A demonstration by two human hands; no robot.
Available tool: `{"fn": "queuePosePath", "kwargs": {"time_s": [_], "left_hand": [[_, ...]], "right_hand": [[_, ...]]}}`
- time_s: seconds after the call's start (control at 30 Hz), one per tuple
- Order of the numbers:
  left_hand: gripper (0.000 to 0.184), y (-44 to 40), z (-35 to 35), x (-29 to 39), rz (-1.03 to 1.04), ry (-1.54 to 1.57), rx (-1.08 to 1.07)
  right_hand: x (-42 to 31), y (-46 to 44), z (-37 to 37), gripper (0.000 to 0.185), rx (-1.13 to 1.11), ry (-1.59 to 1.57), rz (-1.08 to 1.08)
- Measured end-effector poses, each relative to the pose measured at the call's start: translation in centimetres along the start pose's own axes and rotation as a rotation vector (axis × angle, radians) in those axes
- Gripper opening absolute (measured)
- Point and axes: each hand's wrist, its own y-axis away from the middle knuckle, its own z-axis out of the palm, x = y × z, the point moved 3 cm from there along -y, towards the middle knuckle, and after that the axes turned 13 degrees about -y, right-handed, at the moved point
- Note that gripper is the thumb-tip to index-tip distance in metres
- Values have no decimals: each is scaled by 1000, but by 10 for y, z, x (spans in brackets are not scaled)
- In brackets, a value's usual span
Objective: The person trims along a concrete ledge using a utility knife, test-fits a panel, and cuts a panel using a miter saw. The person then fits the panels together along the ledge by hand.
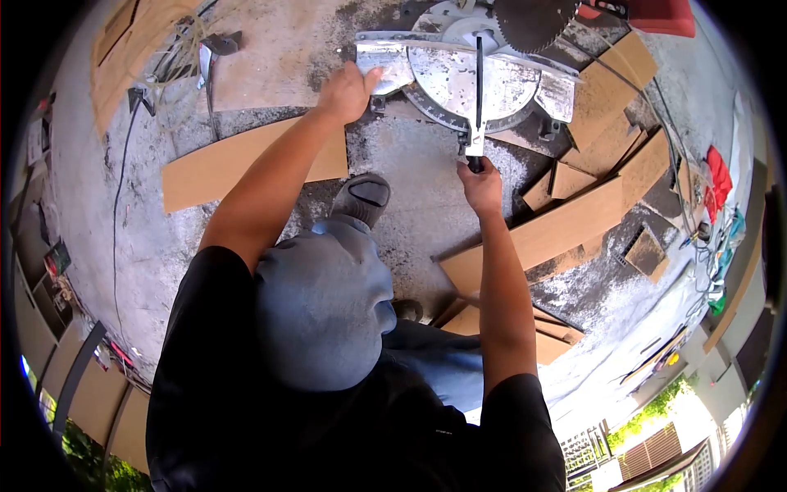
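Note:
A miter saw (512,86) stands on the floor ahead of me, its round metal turntable worn and scratched. The toothed circular blade (537,23) sits raised at the top of the view. My left hand (348,92) grips the left end of the saw's base, thumb on top and the other fingers partly hidden. At the front of the turntable, the fingers of my right hand (482,187) are wrapped round the black miter handle (475,163). A dark slot runs straight from the turntable toward that handle.
Several cut brown boards (574,215) lie piled at the right, beside a dusty floor. One curved-looking board (238,164) lies under my left forearm. A hammer-like tool (220,47) and a cable (123,176) are at the left. Red cloth (718,176) lies far right.

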Motion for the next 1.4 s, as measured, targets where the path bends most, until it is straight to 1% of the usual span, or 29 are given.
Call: {"fn": "queuePosePath", "kwargs": {"time_s": [0.03, 0.1, 0.13, 0.17, 0.27, 0.33, 0.4, 0.5, 0.57, 0.6, 0.67, 0.7, 0.73, 0.8, 0.83, 0.87, 0.93, 0.97, 1.03, 1.07, 1.13, 1.17, 1.2, 1.27, 1.3, 1.33, 1.4], "left_hand": [[74, 1, 0, 1, 2, -1, 28], [74, 1, 1, 2, 17, 0, 52], [74, 2, -4, 4, -31, 28, -26], [74, 0, -5, 5, -82, 60, -100], [76, -2, -6, 6, -90, 55, -118], [76, 1, -2, 1, -70, 51, -143], [77, -7, -11, -1, -57, 53, -115], [79, -6, -14, 1, -65, 95, -194], [80, -8, -7, -2, -59, 69, -173], [80, -9, -4, -3, -47, 45, -158], [80, -8, -6, -2, -48, 36, -169], [80, -7, -8, 0, -47, 29, -171], [80, -6, -8, 2, -46, 29, -169], [79, -6, -12, 0, -18, -7, -147], [81, -8, -13, -2, 6, 3, -151], [82, -7, -13, -2, 26, 15, -159], [84, -7, -15, -2, 1, 27, -212], [84, -4, -20, -2, -13, 26, -220], [89, -7, -29, -2, -33, -88, -333], [89, -2, -30, -12, -37, -88, -338], [89, 28, -49, -54, 25, -151, -137], [89, 49, -58, -79, 43, -232, -124], [90, 71, -70, -106, 64, -316, -104], [82, 123, -75, -162, 31, -362, 33], [77, 149, -70, -192, -116, -199, 79], [72, 179, -58, -220, -265, -33, 117], [67, 242, -12, -273, -684, 462, 98]], "right_hand": [[-1, -3, 0, 43, -3, 3, -3], [-3, -4, 4, 40, 93, 88, -64], [-5, -3, 6, 38, 141, 136, -95], [-13, 6, 9, 38, 141, 71, -87], [-8, 7, 34, 41, 286, 92, -88], [-7, 15, 38, 38, 267, 82, -54], [-19, 9, 39, 35, 247, 66, -75], [-11, 5, 37, 34, 240, 104, -46], [21, -14, 36, 25, 166, -49, -150], [26, -22, 24, 25, 164, -49, -148], [38, -24, 23, 24, -441, -920, 338], [36, -22, 23, 29, -488, -1006, 356], [31, -20, 21, 29, -488, -1006, 354], [22, -17, 23, 18, -353, -867, 402], [19, -14, 26, 20, -148, -526, 218], [12, -6, 25, 28, 76, 6, -26], [0, -1, 29, 27, 138, 65, 50], [-1, 1, 29, 27, 124, 69, 56], [1, -3, 31, 17, 39, -297, 239], [8, -7, 29, 17, 36, -294, 243], [20, -13, 29, 9, -40, -378, 146], [18, -11, 30, 5, -50, -445, 149], [19, -12, 30, 5, -55, -452, 148], [24, -17, 30, 6, -120, -485, 177], [13, -11, 26, 10, -214, -584, 255], [16, -14, 24, 11, -316, -710, 295], [20, -16, 21, 11, -456, -849, 314]]}}
